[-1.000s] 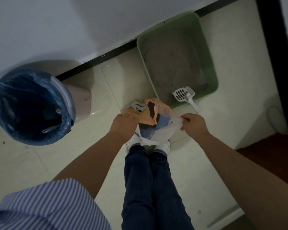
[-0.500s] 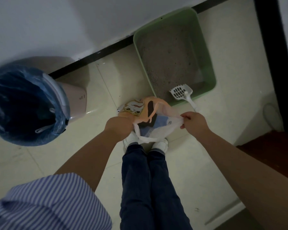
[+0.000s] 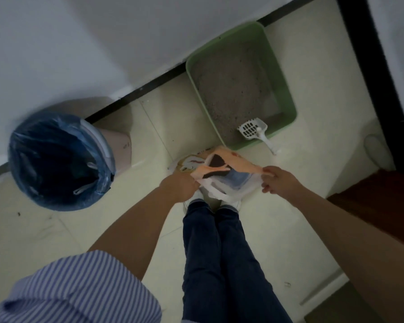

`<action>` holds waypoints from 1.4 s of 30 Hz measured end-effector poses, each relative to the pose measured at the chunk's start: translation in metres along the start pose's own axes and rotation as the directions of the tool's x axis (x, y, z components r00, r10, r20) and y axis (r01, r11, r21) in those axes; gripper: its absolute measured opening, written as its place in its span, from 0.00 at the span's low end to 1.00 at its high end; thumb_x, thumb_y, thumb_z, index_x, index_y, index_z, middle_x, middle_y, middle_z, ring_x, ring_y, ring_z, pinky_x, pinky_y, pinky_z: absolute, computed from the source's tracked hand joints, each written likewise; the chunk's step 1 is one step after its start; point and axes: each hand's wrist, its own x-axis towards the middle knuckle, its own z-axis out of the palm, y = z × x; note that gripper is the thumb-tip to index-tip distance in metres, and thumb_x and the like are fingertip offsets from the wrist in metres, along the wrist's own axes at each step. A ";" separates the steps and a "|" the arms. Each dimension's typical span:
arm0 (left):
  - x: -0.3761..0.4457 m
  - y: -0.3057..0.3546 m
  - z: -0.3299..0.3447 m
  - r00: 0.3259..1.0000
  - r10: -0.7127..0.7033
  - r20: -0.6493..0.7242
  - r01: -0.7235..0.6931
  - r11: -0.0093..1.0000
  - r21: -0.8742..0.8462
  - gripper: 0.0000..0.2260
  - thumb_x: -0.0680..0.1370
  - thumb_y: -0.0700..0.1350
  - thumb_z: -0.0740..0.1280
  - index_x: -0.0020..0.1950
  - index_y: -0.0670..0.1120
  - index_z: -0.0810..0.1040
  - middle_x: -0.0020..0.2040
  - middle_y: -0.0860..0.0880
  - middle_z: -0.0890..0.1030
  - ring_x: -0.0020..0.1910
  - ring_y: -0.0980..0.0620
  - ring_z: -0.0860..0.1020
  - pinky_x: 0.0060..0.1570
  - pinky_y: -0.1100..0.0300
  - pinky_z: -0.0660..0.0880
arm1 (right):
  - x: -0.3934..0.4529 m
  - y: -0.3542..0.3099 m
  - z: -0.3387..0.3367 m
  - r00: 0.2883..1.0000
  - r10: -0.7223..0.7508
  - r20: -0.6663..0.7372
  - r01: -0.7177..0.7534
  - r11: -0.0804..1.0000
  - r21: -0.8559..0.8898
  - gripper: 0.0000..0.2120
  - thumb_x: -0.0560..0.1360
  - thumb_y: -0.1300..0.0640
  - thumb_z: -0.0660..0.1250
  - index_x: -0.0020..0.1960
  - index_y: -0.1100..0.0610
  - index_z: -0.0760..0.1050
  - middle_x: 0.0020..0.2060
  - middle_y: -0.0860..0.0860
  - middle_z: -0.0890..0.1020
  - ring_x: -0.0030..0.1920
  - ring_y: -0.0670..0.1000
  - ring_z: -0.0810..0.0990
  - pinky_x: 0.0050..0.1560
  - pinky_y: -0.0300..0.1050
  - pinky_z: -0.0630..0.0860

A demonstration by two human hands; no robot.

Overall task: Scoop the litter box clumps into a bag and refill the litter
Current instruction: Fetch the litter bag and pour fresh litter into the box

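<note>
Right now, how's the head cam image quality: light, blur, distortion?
Head view: dim and underexposed, no glare. Wide-angle bending curves the black baseboard and stretches the arms at the edges. Slight softness around the plastic bag pulled between left hand and right hand. The green litter box and white scoop read clearly; the blue-lined trash bin interior is lost in shadow.

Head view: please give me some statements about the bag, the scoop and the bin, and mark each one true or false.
1. Both hands hold the bag. True: the left hand and right hand pull it open.
2. The scoop is in the right hand. False: it leans on the litter box rim.
3. The bin has a blue liner. True.
4. The litter box is empty. False: grey litter covers most of it.
5. The bin stands right of the litter box. False: it is on the left.
</note>
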 end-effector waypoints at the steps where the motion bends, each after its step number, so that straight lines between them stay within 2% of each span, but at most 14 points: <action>1: -0.011 0.006 -0.001 1.000 0.007 0.001 -0.007 1.000 -0.022 0.20 0.83 0.49 0.49 0.68 0.38 0.68 0.67 0.40 0.71 0.65 0.44 0.70 0.62 0.57 0.65 | -0.012 0.003 -0.001 1.000 -0.007 -0.013 0.007 0.999 0.038 0.19 0.79 0.63 0.57 0.69 0.61 0.64 0.41 0.55 0.75 0.31 0.47 0.77 0.26 0.28 0.70; 4: -0.048 0.019 -0.005 1.000 0.006 -0.019 -0.007 0.997 -0.072 0.19 0.83 0.46 0.48 0.68 0.36 0.67 0.66 0.38 0.72 0.65 0.43 0.70 0.59 0.60 0.63 | -0.043 0.010 -0.004 0.995 -0.072 -0.076 0.075 0.996 0.047 0.23 0.79 0.61 0.58 0.73 0.56 0.58 0.47 0.56 0.74 0.37 0.51 0.75 0.36 0.35 0.69; 7: -0.083 0.029 -0.013 0.997 0.028 -0.077 -0.037 0.993 -0.116 0.18 0.83 0.44 0.48 0.68 0.36 0.67 0.65 0.39 0.72 0.63 0.44 0.71 0.56 0.62 0.62 | -0.067 0.008 -0.009 0.996 -0.080 -0.048 0.080 0.997 0.011 0.20 0.79 0.62 0.58 0.70 0.59 0.64 0.49 0.60 0.77 0.44 0.54 0.76 0.42 0.40 0.69; 11: -0.112 0.038 -0.021 0.992 -0.063 -0.113 0.049 0.991 -0.121 0.19 0.83 0.46 0.49 0.66 0.37 0.69 0.65 0.39 0.73 0.63 0.43 0.72 0.60 0.57 0.67 | -0.083 0.002 -0.012 0.990 -0.134 0.030 0.138 0.959 -0.249 0.15 0.79 0.61 0.59 0.64 0.64 0.71 0.61 0.62 0.76 0.59 0.59 0.75 0.55 0.43 0.69; 14: -0.126 0.044 -0.028 0.967 -0.158 -0.202 0.090 0.947 -0.308 0.19 0.83 0.45 0.48 0.69 0.37 0.67 0.66 0.39 0.72 0.65 0.43 0.71 0.61 0.57 0.65 | -0.087 -0.001 -0.015 0.981 -0.157 0.111 0.187 0.915 -0.357 0.17 0.79 0.60 0.59 0.66 0.62 0.70 0.62 0.59 0.75 0.63 0.57 0.73 0.59 0.39 0.66; 20: -0.153 0.085 -0.043 0.876 -0.416 -0.245 0.061 0.599 -0.798 0.19 0.83 0.48 0.50 0.66 0.37 0.69 0.61 0.37 0.74 0.55 0.41 0.74 0.47 0.56 0.67 | -0.092 0.006 -0.027 0.933 -0.218 0.287 0.330 0.837 -0.436 0.26 0.77 0.54 0.64 0.72 0.58 0.61 0.64 0.56 0.73 0.64 0.53 0.72 0.62 0.38 0.66; 24: -0.178 0.134 -0.074 0.850 -0.488 -0.198 -0.047 0.306 -0.951 0.12 0.82 0.52 0.51 0.54 0.45 0.66 0.40 0.48 0.71 0.35 0.52 0.67 0.33 0.61 0.63 | -0.098 -0.005 -0.051 0.869 -0.372 0.325 0.494 0.656 -0.571 0.36 0.76 0.43 0.62 0.75 0.57 0.50 0.72 0.55 0.62 0.71 0.55 0.63 0.69 0.46 0.62; 29: -0.214 0.169 -0.100 0.841 -0.503 -0.200 -0.093 0.229 -0.969 0.12 0.82 0.53 0.51 0.47 0.47 0.66 0.41 0.49 0.70 0.36 0.52 0.66 0.33 0.62 0.63 | -0.106 -0.044 -0.090 0.821 -0.486 0.300 0.504 0.370 -0.781 0.46 0.72 0.36 0.62 0.76 0.59 0.44 0.73 0.55 0.56 0.72 0.56 0.59 0.68 0.51 0.62; 31: -0.224 0.182 -0.107 0.853 -0.485 -0.194 -0.127 0.167 -0.978 0.13 0.82 0.53 0.53 0.41 0.50 0.66 0.38 0.50 0.70 0.34 0.53 0.66 0.31 0.62 0.62 | -0.105 -0.056 -0.098 0.858 -0.465 0.220 0.419 0.383 -0.823 0.43 0.73 0.36 0.60 0.75 0.60 0.48 0.72 0.56 0.58 0.71 0.57 0.61 0.67 0.52 0.63; 33: -0.233 0.194 -0.114 0.860 -0.470 -0.197 -0.169 0.101 -0.980 0.13 0.81 0.53 0.54 0.39 0.51 0.65 0.36 0.51 0.70 0.32 0.54 0.66 0.29 0.62 0.61 | -0.099 -0.066 -0.107 0.865 -0.492 0.098 0.356 0.464 -0.811 0.28 0.77 0.45 0.58 0.71 0.59 0.58 0.69 0.56 0.65 0.68 0.57 0.66 0.63 0.51 0.67; 35: -0.239 0.201 -0.123 0.850 -0.475 -0.228 -0.198 0.112 -0.974 0.13 0.81 0.54 0.54 0.40 0.50 0.66 0.36 0.50 0.70 0.33 0.54 0.66 0.29 0.63 0.61 | -0.098 -0.079 -0.121 0.845 -0.527 0.089 0.362 0.443 -0.820 0.16 0.79 0.57 0.54 0.65 0.60 0.68 0.64 0.56 0.71 0.64 0.57 0.70 0.60 0.50 0.70; 37: -0.240 0.204 -0.131 0.825 -0.495 -0.273 -0.218 0.166 -0.962 0.12 0.81 0.54 0.53 0.46 0.48 0.69 0.37 0.51 0.70 0.34 0.54 0.67 0.30 0.63 0.62 | -0.099 -0.088 -0.135 0.849 -0.497 0.180 0.389 0.357 -0.849 0.14 0.79 0.63 0.52 0.61 0.62 0.71 0.61 0.57 0.74 0.61 0.57 0.74 0.58 0.49 0.72; 40: -0.235 0.208 -0.145 0.770 -0.505 -0.390 -0.205 0.382 -0.901 0.17 0.82 0.53 0.52 0.64 0.45 0.68 0.41 0.50 0.72 0.38 0.52 0.70 0.33 0.61 0.67 | -0.095 -0.093 -0.158 0.873 -0.426 0.237 0.372 0.266 -0.890 0.14 0.80 0.64 0.52 0.60 0.63 0.73 0.60 0.57 0.77 0.60 0.56 0.76 0.57 0.47 0.73; 42: -0.227 0.209 -0.155 0.712 -0.503 -0.490 -0.168 0.556 -0.814 0.21 0.82 0.52 0.52 0.68 0.39 0.66 0.55 0.43 0.76 0.51 0.44 0.75 0.48 0.57 0.72 | -0.091 -0.099 -0.176 0.886 -0.401 0.233 0.331 0.192 -0.924 0.15 0.80 0.64 0.51 0.61 0.62 0.73 0.60 0.56 0.77 0.60 0.55 0.76 0.57 0.46 0.73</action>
